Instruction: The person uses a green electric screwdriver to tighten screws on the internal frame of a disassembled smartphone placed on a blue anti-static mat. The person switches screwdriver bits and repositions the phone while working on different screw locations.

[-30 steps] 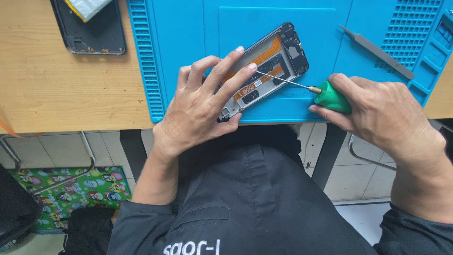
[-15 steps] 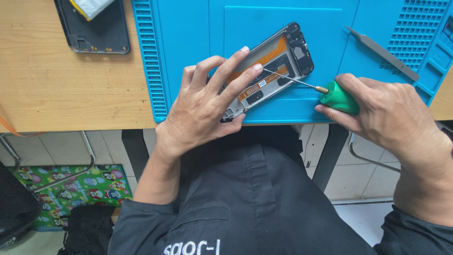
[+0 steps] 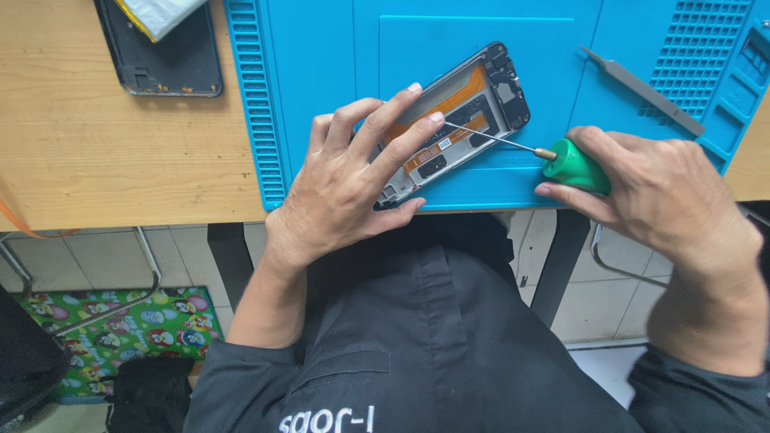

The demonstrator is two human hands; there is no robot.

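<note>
Screwdriver tip of the green-handled screwdriver, pinched in the right hand, has crept leftward into the opened black smartphone frame on the blue silicone mat; left hand fingers stay pressed on it.

From my feed: person wears a dark charcoal, near-black work shirt or jacket, long sleeves pushed up toward the elbows, forearms bare. Both hands bare: left hand, right hand, no gloves, rings or watch that I can see. Stitched placket seam runs down the front. White lettering on the chest, low in frame, reads upside down.
</note>
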